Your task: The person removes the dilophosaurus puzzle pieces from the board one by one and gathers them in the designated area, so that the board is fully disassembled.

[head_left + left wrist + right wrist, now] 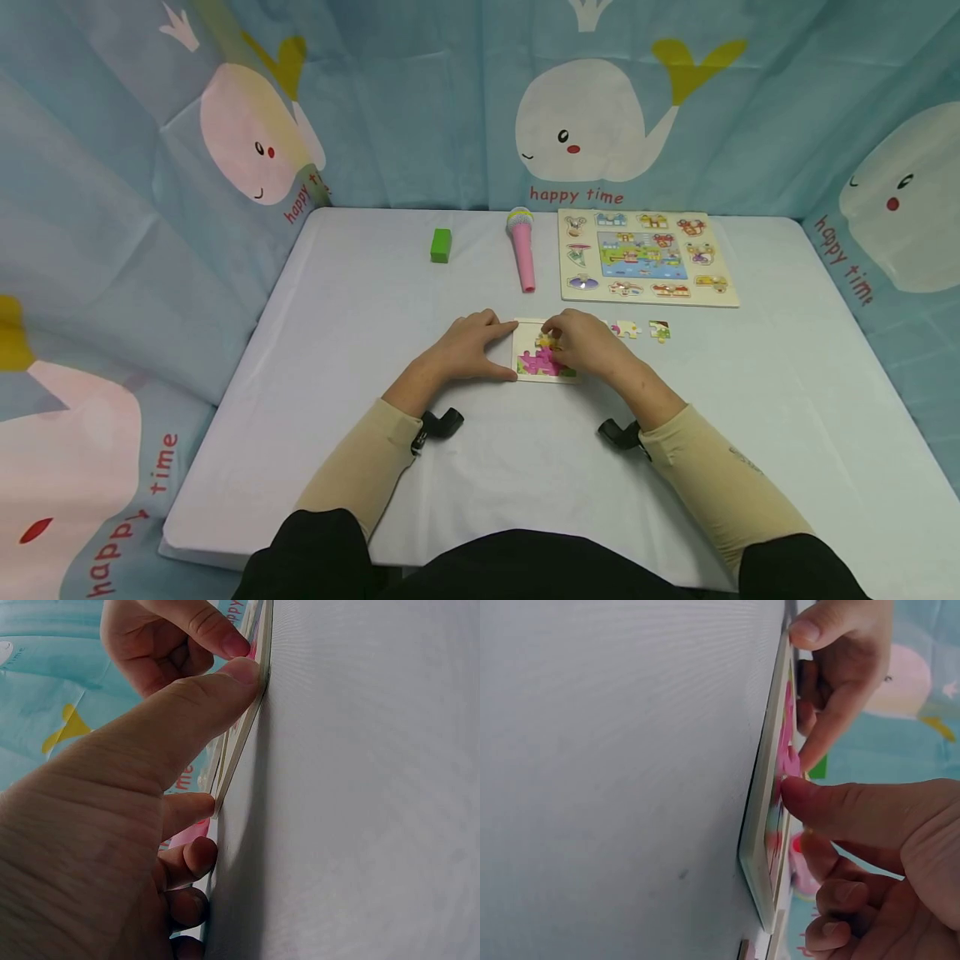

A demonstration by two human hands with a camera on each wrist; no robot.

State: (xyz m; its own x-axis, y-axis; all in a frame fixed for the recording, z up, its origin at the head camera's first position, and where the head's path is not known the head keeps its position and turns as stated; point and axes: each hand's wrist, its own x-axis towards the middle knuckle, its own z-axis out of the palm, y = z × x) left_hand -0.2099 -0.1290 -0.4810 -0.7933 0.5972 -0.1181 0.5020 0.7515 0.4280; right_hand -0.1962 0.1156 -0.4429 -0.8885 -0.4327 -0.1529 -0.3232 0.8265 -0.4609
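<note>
A small wooden jigsaw frame (543,379) lies flat on the table, with pink, yellow and green puzzle pieces (538,362) in its lower and middle part. My left hand (468,346) steadies its left side, the extended thumb and index finger touching two corners. Over the frame's right half, my right hand (592,343) bends thumb and index finger about a yellow puzzle piece (545,341). In the right wrist view the thumb (802,796) touches the picture surface; the fingers partly cover the piece. Loose puzzle pieces (660,330) lie just right of the right hand.
Behind the hands lie a green block (441,246), a pink toy microphone (522,252) and a larger wooden peg puzzle board (645,292). The white table (337,333) meets a blue whale-print curtain (420,108) at the back and sides.
</note>
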